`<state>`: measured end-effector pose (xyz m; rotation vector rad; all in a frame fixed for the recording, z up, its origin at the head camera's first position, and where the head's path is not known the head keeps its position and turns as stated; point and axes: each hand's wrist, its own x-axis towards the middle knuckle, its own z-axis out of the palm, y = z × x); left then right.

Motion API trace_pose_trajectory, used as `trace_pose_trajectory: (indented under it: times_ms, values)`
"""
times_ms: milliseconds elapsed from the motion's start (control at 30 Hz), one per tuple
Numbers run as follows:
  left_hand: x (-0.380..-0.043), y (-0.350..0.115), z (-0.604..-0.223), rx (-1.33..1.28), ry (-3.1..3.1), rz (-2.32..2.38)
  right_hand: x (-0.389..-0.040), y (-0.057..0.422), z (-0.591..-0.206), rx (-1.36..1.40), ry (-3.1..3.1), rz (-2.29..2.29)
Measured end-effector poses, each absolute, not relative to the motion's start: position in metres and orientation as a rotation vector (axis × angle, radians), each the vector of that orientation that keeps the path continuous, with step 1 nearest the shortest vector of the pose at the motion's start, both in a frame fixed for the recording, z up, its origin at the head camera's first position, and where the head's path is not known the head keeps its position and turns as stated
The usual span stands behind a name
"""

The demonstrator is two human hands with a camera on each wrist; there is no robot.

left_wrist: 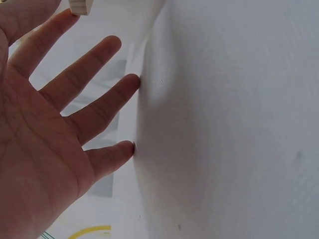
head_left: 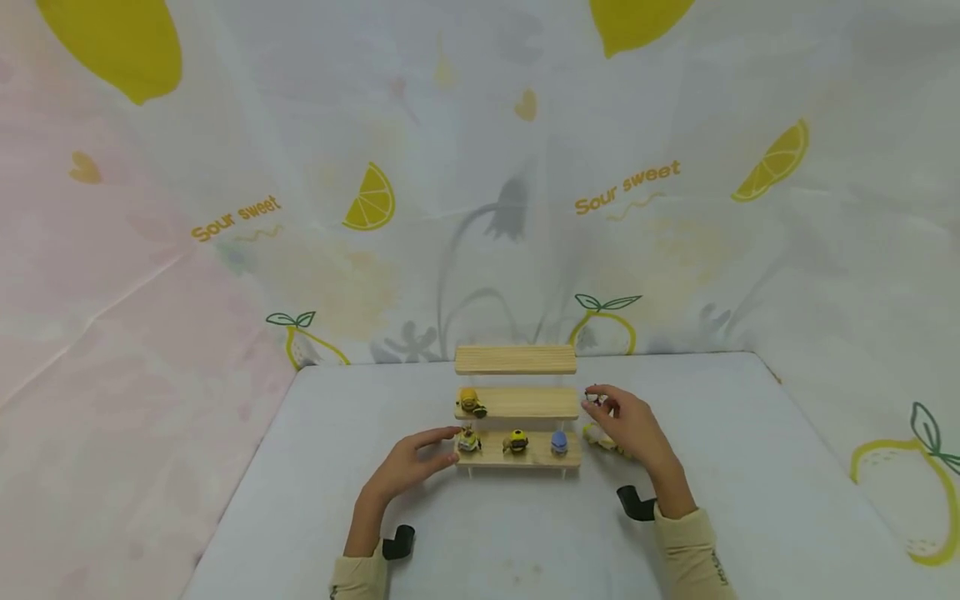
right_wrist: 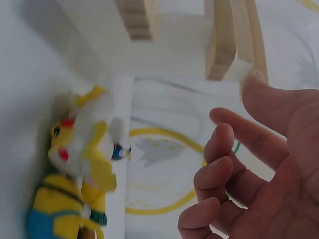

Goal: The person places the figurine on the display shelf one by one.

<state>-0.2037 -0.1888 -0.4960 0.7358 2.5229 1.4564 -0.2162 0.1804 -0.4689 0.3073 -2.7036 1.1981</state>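
Observation:
A three-tier wooden shelf (head_left: 517, 457) stands before me, with small figurines on two tiers. My left hand (head_left: 408, 462) is at the lower tier's left end, its fingers spread; in the left wrist view, a fingertip meets a wooden corner (left_wrist: 80, 7). Nearest that hand is a yellowish figurine (head_left: 468, 440). My right hand (head_left: 630, 423) is beside the shelf's right end, thumb apart from the loosely bent fingers, nothing between them in the right wrist view. Below it lie a yellow-and-white figurine (right_wrist: 82, 144) with red cheeks and a yellow-and-blue minion figurine (right_wrist: 57, 209).
A yellow-and-black figurine (head_left: 517, 441) and a blue one (head_left: 559, 443) share the lower tier. On the middle tier's left is a yellow figurine (head_left: 469, 401); the top tier (head_left: 515, 360) is bare wood. Behind the white table (head_left: 300, 517) hangs a lemon-print cloth (head_left: 480, 167).

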Motion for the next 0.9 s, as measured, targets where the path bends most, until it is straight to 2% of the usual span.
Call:
trace_pose_trajectory:
  times_ms: [400, 900]
  values:
    - [-0.204, -0.189, -0.495, 0.72, 2.512, 1.459, -0.208, 0.212, -0.48, 0.352, -2.862, 0.939]
    - [-0.205, -0.19, -0.499, 0.682, 2.505, 1.473, -0.196, 0.23, -0.5, 0.396, -2.877, 0.564]
